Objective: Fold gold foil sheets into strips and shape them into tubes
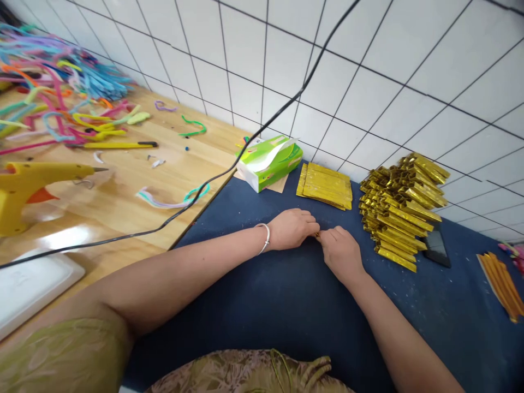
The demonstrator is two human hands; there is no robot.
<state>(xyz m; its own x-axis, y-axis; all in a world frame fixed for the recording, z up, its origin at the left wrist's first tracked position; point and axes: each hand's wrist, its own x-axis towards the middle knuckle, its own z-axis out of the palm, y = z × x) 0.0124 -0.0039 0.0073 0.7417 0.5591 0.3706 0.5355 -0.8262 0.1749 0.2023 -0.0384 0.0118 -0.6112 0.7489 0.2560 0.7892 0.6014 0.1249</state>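
Gold foil strip (317, 234) sits pinched between my left hand (291, 228) and right hand (340, 252) on the blue cloth (266, 284). Folded pile (401, 210) looks large; flat sheets (326, 185) remain, so I judge work unfinished.

Both hands' grip hides a small, possibly gold piece (317, 234).
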